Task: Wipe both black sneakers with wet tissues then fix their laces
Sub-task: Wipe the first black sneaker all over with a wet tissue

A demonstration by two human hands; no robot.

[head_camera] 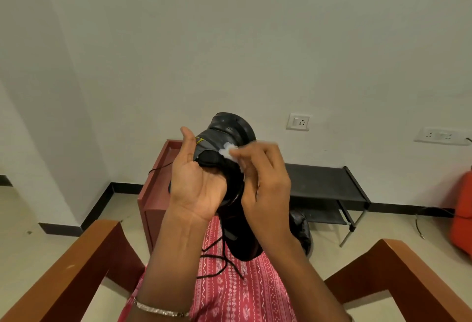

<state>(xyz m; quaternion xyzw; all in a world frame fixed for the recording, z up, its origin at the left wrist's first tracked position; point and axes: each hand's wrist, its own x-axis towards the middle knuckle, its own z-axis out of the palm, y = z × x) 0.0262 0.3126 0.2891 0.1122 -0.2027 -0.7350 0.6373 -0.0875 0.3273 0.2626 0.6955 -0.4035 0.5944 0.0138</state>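
Note:
I hold one black sneaker (224, 132) up in front of me, sole end pointing away. My left hand (196, 184) grips it from the left side, thumb up along the upper. My right hand (265, 176) pinches a white wet tissue (228, 152) against the sneaker's upper near the tongue. Loose black laces (217, 260) hang down over my lap. The second black sneaker (302, 229) lies on the floor behind my right forearm, partly hidden.
I sit in a chair with wooden armrests (84, 265) on both sides. A red-brown stool (153, 194) stands ahead, with a low black rack (329, 184) to its right against the white wall. An orange object (462, 214) sits at the far right.

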